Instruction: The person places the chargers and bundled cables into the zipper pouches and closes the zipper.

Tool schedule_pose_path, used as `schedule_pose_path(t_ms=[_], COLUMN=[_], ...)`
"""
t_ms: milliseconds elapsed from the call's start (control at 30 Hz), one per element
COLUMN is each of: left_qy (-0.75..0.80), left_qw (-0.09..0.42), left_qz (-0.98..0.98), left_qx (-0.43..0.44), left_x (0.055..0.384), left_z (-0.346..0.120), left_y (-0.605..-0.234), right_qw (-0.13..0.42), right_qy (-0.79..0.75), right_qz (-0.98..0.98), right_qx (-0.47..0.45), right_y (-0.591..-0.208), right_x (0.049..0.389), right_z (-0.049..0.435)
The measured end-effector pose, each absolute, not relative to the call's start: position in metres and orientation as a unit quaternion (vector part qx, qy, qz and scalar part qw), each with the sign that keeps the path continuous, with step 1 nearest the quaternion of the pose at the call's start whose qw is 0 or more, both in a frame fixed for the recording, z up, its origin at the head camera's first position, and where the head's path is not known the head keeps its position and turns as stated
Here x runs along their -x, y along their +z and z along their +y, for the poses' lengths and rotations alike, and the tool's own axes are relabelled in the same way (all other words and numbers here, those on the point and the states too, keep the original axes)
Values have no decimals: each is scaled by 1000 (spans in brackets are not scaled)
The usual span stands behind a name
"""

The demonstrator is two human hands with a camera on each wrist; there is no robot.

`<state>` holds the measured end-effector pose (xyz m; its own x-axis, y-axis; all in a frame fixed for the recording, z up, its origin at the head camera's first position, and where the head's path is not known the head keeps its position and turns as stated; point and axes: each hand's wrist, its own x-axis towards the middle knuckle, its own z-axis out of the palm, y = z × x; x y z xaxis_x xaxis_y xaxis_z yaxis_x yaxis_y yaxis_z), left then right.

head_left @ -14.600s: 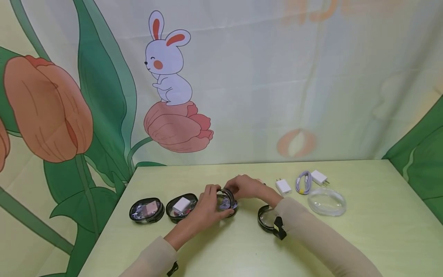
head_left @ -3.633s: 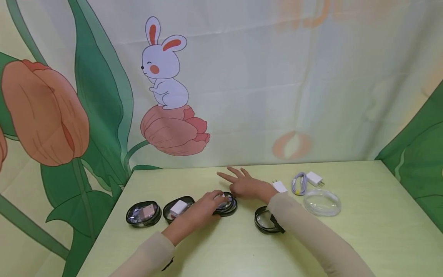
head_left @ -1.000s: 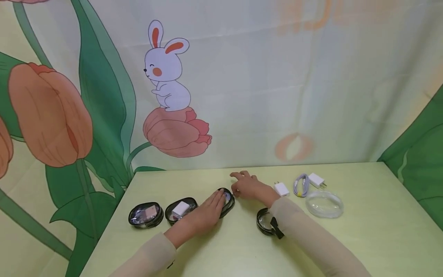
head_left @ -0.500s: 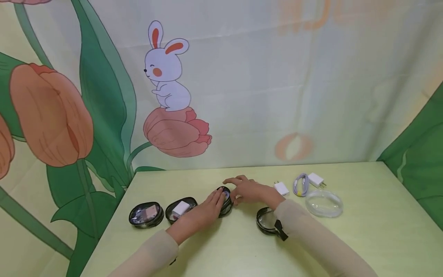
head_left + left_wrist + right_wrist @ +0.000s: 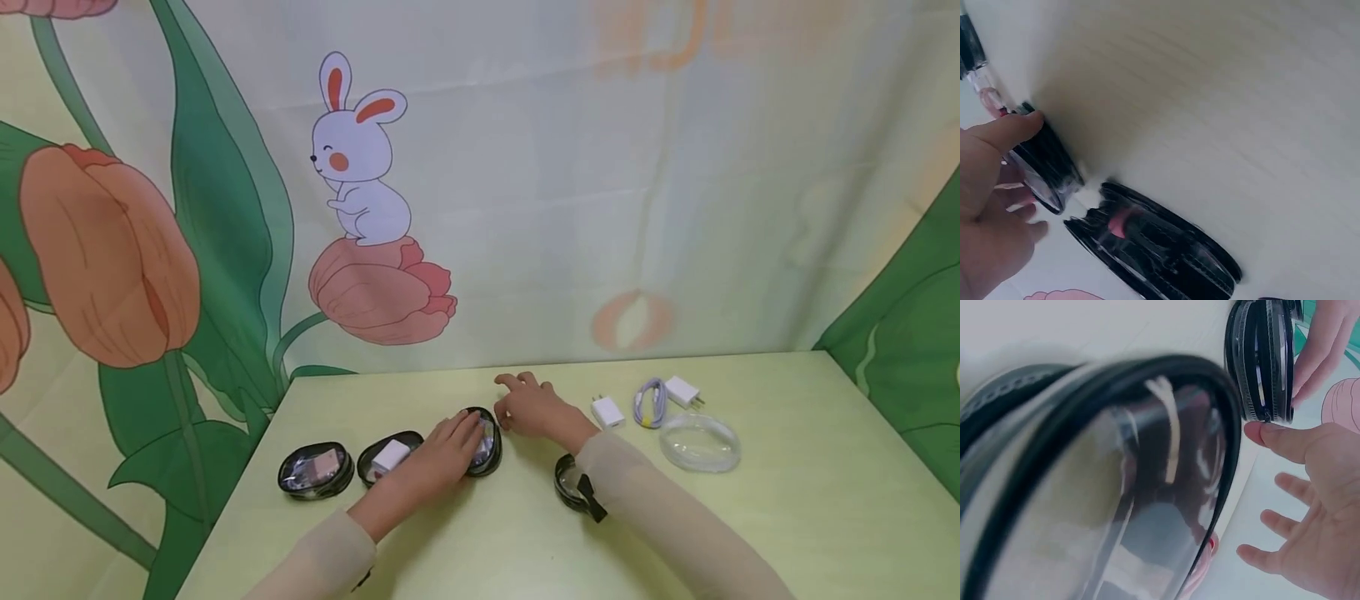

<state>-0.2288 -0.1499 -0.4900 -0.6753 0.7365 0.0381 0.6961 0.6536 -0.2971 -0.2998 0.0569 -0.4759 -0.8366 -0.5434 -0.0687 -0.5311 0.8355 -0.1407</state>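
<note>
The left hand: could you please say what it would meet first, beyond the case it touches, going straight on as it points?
Most likely the right hand, close ahead of the left hand, though their relative heights are unclear.

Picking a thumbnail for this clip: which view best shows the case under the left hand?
The head view: the case shows much of its rim and clear top, though the left hand covers part. The left wrist view shows mainly its dark side; the right wrist view, its side near the top.

Soft light, faint shadows, wrist views blurry
</note>
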Motion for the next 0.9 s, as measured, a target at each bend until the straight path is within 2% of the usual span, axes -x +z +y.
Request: schedule_pose_path(t_ms=[133, 333, 567, 900], left_qy=[148, 201, 210, 168], left_qw=[95, 86, 79, 46], left_qz=[-885, -868, -886, -920], left_qx=[431, 446, 405, 350], left_x=[231, 235, 239, 233], left_z=[-150, -144, -137, -127], left_y=[-488, -482, -481, -487], right_qw=[63, 59, 74, 47], right_qy=[-60, -51, -41, -31], right_qz=[957, 947, 920, 936], right_qx=[276, 310, 384, 347], right_y=[-477, -477, -476, -477], right_x=[300, 296, 287, 282], right_z=[58, 72, 77, 71])
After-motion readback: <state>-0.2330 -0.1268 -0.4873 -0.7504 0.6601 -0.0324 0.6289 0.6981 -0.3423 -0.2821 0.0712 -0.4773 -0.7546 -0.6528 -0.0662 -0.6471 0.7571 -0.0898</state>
